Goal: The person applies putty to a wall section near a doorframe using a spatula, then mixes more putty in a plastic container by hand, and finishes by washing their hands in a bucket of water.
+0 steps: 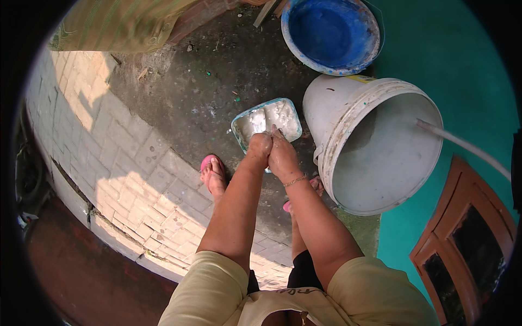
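Observation:
A small rectangular tub with a blue-green rim point(294, 103) sits on the dark ground in front of me, with thick white paste point(282, 115) in it. Over its near side, my left hand point(260, 144) is closed in a fist, smeared with white. My right hand point(283, 155) presses against it from the right, fingers bent and closed. A flat whitish piece point(258, 120) lies in the paste just beyond the hands; whether they grip it cannot be made out. Whatever is inside the fingers is hidden.
To the right, a large white bucket point(348, 117) leans on its side, a pale hose point(462, 142) entering its mouth. Beyond it stands a blue basin point(331, 32). A green wall point(457, 70) borders the right; paving point(138, 146) lies left. My feet flank the tub.

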`<action>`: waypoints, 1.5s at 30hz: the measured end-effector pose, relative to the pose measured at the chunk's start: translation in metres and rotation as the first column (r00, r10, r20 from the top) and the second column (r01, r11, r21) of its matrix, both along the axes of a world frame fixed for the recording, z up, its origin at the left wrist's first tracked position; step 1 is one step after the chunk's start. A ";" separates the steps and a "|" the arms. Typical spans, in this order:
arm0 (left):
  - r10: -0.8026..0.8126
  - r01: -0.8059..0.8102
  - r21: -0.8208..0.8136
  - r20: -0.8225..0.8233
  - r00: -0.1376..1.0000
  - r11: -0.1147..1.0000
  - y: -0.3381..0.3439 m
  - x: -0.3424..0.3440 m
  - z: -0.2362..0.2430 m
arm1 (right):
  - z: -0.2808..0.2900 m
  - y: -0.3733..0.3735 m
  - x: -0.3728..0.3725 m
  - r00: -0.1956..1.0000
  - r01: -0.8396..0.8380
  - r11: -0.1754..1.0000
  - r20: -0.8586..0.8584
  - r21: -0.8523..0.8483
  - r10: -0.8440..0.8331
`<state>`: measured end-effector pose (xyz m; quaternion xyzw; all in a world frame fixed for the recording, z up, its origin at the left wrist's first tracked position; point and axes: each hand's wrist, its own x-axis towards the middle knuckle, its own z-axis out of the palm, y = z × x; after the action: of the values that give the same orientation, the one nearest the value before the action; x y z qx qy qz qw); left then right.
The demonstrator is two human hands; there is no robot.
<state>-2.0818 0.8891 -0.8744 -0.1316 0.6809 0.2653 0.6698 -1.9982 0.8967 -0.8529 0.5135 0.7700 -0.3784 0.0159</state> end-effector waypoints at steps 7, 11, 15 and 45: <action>-0.268 0.260 0.127 0.048 0.962 0.957 -0.005 -0.032 0.005 | 0.127 -0.001 -0.004 0.976 -0.095 0.995 -0.191 0.038 0.101; -0.272 0.383 0.267 -0.370 0.888 0.884 -0.005 -0.009 0.066 | 0.226 0.034 0.030 0.919 0.047 0.965 -0.367 -0.258 -0.143; 0.009 0.179 0.340 -0.484 0.875 0.923 -0.002 0.001 0.139 | 0.201 0.116 0.111 0.810 0.337 0.692 -0.178 -0.638 -0.559; -0.253 0.495 0.371 -0.537 0.805 0.786 0.117 0.226 0.057 | 0.191 0.114 0.135 0.182 0.548 0.182 -0.096 -0.817 -0.979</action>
<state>-1.8558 1.0059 -0.8177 0.2526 0.7403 0.3111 0.5398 -1.8635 1.0103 -0.6617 0.6502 0.1343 -0.6930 -0.2810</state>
